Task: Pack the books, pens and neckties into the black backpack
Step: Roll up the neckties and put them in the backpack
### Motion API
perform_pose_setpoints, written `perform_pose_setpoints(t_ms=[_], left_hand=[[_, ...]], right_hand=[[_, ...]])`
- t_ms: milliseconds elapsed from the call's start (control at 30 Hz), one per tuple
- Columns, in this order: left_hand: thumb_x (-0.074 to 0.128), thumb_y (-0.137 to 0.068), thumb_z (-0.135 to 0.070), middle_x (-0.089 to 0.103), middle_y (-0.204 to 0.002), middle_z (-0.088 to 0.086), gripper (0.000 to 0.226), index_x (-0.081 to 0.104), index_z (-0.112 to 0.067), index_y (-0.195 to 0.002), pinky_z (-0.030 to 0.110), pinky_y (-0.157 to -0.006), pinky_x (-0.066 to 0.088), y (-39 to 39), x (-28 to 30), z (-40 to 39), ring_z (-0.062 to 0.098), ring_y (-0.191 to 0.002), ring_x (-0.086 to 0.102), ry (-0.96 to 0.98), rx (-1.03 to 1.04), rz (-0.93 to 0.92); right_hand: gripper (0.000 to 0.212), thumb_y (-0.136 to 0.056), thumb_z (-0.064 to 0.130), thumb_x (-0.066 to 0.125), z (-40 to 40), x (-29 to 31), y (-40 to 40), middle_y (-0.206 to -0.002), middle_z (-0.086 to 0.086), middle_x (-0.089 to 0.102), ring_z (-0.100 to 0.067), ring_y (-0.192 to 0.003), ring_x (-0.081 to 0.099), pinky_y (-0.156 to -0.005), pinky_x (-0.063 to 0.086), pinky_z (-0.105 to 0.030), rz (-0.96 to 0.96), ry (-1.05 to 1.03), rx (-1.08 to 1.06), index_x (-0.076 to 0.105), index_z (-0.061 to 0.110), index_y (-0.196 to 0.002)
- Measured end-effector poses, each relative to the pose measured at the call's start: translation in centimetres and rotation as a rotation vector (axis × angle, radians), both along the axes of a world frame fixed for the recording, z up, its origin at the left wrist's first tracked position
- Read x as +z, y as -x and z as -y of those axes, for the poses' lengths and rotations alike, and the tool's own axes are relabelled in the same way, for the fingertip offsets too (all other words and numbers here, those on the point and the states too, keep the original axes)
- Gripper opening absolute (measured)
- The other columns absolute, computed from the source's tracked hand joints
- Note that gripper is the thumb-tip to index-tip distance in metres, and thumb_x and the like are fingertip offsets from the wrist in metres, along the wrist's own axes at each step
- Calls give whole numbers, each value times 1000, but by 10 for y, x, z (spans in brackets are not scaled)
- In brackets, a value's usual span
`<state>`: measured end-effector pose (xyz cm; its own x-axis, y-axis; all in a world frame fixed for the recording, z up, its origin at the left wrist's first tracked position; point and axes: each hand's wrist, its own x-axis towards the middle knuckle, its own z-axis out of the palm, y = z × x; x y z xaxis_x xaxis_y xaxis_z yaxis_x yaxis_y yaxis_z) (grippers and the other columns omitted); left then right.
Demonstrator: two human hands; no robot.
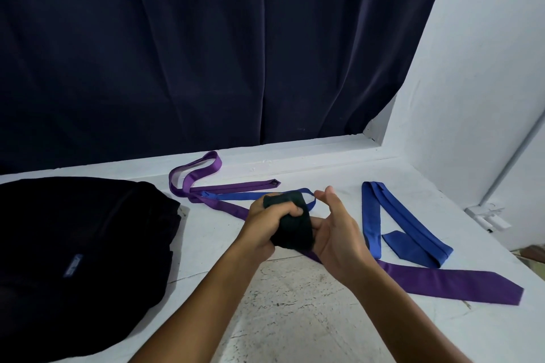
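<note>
My left hand (269, 222) grips a folded dark necktie (290, 221) above the middle of the white surface. My right hand (336, 230) is beside it, fingers relaxed and spread, with the palm against the bundle's right side. The black backpack (79, 259) lies flat at the left. A purple necktie (448, 280) runs from a loop at the back across to the front right, passing under my hands. A blue necktie (398, 227) lies folded at the right, and its thin end (253, 195) reaches left behind my hands. No books or pens are in view.
A dark curtain (206, 53) hangs behind the surface along a white sill (309, 147). A white wall (486, 67) closes the right side, with a pipe (513, 156) and bracket at its foot. A rough, speckled patch (295, 303) covers the near middle of the surface.
</note>
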<state>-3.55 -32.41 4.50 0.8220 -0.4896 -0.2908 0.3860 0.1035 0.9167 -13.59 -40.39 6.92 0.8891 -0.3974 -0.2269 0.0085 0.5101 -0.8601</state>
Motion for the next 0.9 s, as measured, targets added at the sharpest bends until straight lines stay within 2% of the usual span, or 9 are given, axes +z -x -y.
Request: perform_pose_setpoints(t_ms=[100,167,300,367,467,600,700,800,900], left_hand=[[69,-75,1,67,-96,12,32,61,-10,-104,35,-72,53,1,5,1,30,-95,64,-2,-6,20],[69,-75,2,66,-93,11,28,62,-10,-99,37,-75,53,2,6,1,29,-93,63,-7,-6,50],[69,-75,2,66,-90,9,26,62,-12,-96,40,-80,54,4,7,1,29,-93,63,-12,14,78],[70,-75,2,67,-91,8,28,62,-13,-97,41,-82,54,5,7,2,28,-94,63,-12,13,85],[70,-74,2,67,-92,8,29,62,-13,-97,41,-82,54,6,8,3,29,-96,63,-13,19,88],[69,-75,1,66,-87,8,23,61,-13,-92,35,-73,51,-2,6,0,26,-90,62,-51,2,111],[68,-76,3,64,-73,3,21,60,-16,-80,29,-66,48,-10,8,-5,21,-78,60,-96,-58,154],[68,-75,4,63,-70,0,23,60,-17,-78,27,-65,47,-11,6,-6,18,-74,60,-135,-70,192],[68,-75,6,63,-70,0,22,60,-15,-78,27,-65,47,-9,2,-5,18,-75,60,-115,-40,197]], right_hand=[[30,-102,45,35,-2,-2,-3,-90,-34,69,-45,-89,70,-78,57,-51,24,18,-70,48,21,-115],[27,-103,42,34,-3,-6,-5,-87,-32,70,-45,-87,70,-80,57,-55,40,63,-115,44,23,-119],[19,-103,38,38,-6,-15,-9,-90,-37,67,-51,-94,65,-84,52,-65,38,131,-199,44,24,-115],[16,-103,36,40,-6,-19,-9,-97,-40,63,-52,-94,63,-85,53,-63,30,160,-235,45,24,-112],[20,-103,39,37,-7,-19,-9,-91,-33,66,-45,-90,64,-84,53,-58,33,155,-241,43,23,-114],[52,-100,57,30,11,-8,-10,-97,-31,70,-42,-92,70,-85,53,-53,-67,-67,-43,40,17,-132],[69,-95,66,25,28,-2,-10,-111,-33,66,-42,-98,69,-85,50,-50,-121,-201,172,27,23,-148],[67,-97,62,29,32,-6,-8,-116,-34,63,-44,-103,67,-90,48,-51,-110,-244,209,24,23,-151],[55,-100,50,35,27,-10,-6,-109,-34,66,-43,-98,69,-87,51,-50,-95,-183,153,32,16,-143]])
